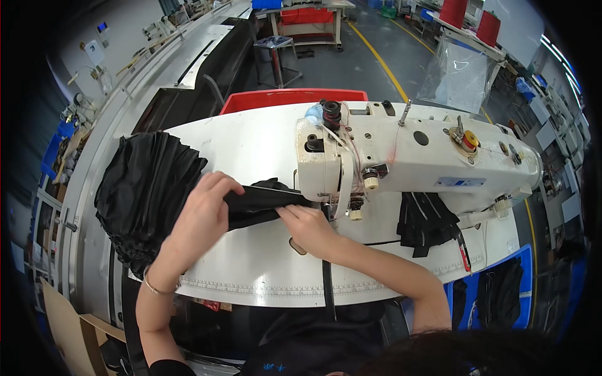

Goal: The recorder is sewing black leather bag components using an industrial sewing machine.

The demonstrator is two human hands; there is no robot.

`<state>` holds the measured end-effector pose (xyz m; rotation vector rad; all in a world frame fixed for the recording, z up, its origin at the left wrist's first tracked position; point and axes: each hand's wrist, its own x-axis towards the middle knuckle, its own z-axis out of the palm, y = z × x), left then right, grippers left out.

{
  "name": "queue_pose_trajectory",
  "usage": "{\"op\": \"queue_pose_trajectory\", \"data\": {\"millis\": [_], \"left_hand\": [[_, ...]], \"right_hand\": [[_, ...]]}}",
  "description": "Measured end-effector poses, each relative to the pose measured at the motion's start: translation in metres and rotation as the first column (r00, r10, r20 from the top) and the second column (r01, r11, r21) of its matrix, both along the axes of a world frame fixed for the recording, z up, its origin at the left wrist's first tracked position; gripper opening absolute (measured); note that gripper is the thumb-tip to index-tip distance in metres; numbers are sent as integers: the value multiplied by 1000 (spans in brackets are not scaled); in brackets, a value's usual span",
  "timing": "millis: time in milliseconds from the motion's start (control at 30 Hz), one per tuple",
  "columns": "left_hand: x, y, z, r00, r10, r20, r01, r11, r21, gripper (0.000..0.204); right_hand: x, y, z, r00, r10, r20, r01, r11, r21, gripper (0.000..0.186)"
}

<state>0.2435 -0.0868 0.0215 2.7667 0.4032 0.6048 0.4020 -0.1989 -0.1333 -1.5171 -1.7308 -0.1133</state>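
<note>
A black fabric piece (254, 207) stretches across the white table into the needle area of the white sewing machine (407, 150). My left hand (207, 210) grips its left end with curled fingers. Close to the needle, my right hand (308, 230) has its fingertips pressed together on the lower edge of the same piece. The machine head hides where the fabric passes under the foot. Beside my left forearm lies a large heap of stacked black fabric pieces (147, 194). A narrow black strip (328, 288) hangs over the table's near edge.
Under the machine arm lies a smaller bundle of black pieces (425, 219), with red-handled scissors or snips (464, 252) beside it. A blue bin (528, 269) with dark fabric stands at the lower right. Behind the table is a red bin (295, 95); a cardboard box (72, 326) sits lower left.
</note>
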Motion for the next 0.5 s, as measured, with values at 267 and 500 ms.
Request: {"op": "queue_pose_trajectory", "data": {"millis": [267, 500], "left_hand": [[24, -32, -85, 966, -201, 163, 199, 979, 33, 34], [21, -37, -83, 1000, 7, 27, -5, 999, -49, 17]], "right_hand": [[-4, -33, 31, 858, -58, -511, -82, 965, -247, 14], [-5, -84, 21, 996, -68, -65, 58, 986, -154, 29]]}}
